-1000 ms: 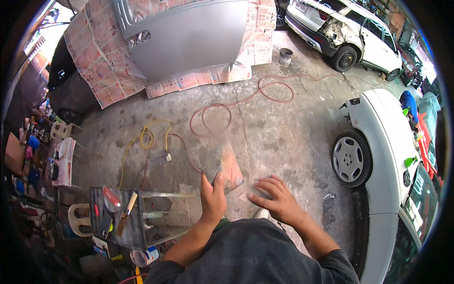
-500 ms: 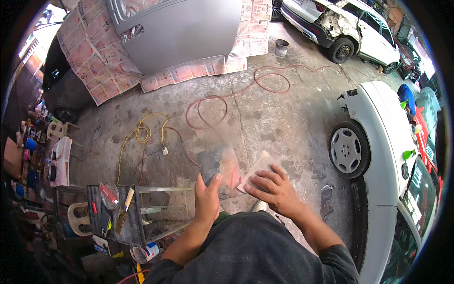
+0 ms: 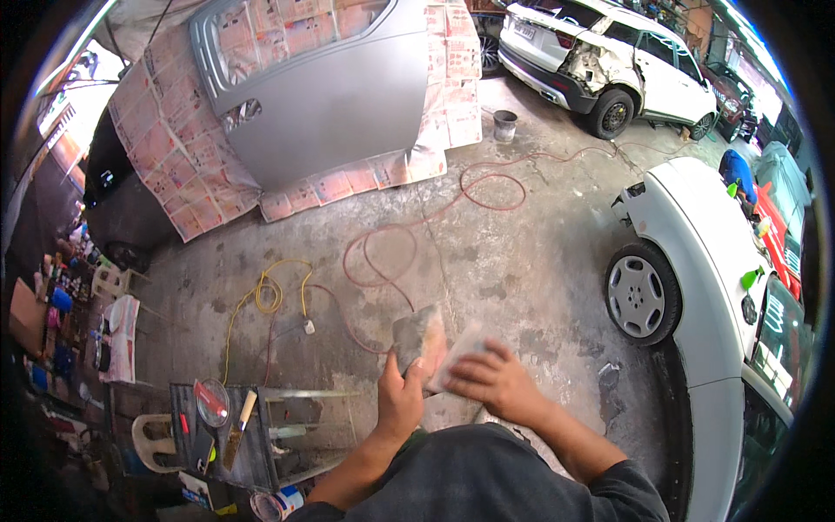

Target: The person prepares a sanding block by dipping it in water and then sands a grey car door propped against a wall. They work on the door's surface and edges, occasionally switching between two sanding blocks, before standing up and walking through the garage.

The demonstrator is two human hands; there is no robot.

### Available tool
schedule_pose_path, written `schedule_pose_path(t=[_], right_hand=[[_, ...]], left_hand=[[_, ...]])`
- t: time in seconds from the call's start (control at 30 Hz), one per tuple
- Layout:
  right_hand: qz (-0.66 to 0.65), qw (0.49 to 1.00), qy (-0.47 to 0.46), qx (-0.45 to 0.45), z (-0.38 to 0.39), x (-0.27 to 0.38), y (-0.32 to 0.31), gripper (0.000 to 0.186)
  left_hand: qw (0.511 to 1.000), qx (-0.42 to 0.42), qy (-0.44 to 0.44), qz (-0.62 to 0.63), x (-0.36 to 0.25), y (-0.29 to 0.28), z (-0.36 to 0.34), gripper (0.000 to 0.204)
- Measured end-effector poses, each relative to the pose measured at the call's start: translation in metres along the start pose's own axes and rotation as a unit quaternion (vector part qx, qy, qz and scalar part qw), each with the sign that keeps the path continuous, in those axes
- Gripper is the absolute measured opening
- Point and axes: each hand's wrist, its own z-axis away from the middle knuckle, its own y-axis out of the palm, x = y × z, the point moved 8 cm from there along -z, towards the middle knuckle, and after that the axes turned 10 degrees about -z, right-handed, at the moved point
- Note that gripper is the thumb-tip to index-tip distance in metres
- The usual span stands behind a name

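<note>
In the lower middle, my left hand (image 3: 398, 393) is closed on a flat grey and pink piece (image 3: 409, 326), thumb toward me. My right hand (image 3: 489, 383) has its fingers curved over a pale, thin rectangular sheet (image 3: 463, 346), which it holds just right of the grey piece; whether the two touch is hard to tell through the blur. Below and left of my hands, a small dark table (image 3: 248, 461) bears a wood-handled scraper (image 3: 248, 409) and a clear round container with something red (image 3: 211, 404).
A grey panel (image 3: 322, 113) rests on papered backing ahead. Red hose (image 3: 491, 170) and yellow cord (image 3: 270, 296) loop across the floor. A white car (image 3: 722, 261) stands close right, a damaged white SUV (image 3: 652, 61) behind, a bucket (image 3: 504, 128) nearby. Chairs (image 3: 109, 284) and clutter line the left.
My right hand has moved from spread fingers beside the grey piece onto the pale sheet, now gripping it and shifted slightly left. The view has tilted up, so both hands appear lower.
</note>
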Motion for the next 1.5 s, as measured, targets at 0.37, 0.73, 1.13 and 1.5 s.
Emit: schedule_pose_path(t=[0.37, 0.73, 1.13, 1.5], right_hand=[[-0.141, 0.985, -0.009, -0.098, 0.045, -0.017, -0.057, 0.048], [-0.126, 0.974, 0.161, -0.102, 0.108, -0.166, -0.038, 0.051], [-0.618, 0.651, 0.411, -0.160, -0.018, -0.355, -0.043, 0.039], [-0.551, 0.719, 0.423, -0.005, -0.249, -0.507, -0.059, 0.041]], left_hand=[[0.963, -0.045, -0.055, 0.260, 0.005, 0.064, -0.018, 0.036], [0.881, 0.012, -0.178, 0.438, 0.003, 0.153, -0.039, 0.039], [0.822, 0.237, -0.202, 0.476, 0.040, 0.196, -0.220, 0.043], [0.822, 0.186, -0.162, 0.513, 0.002, 0.126, -0.491, 0.040]])
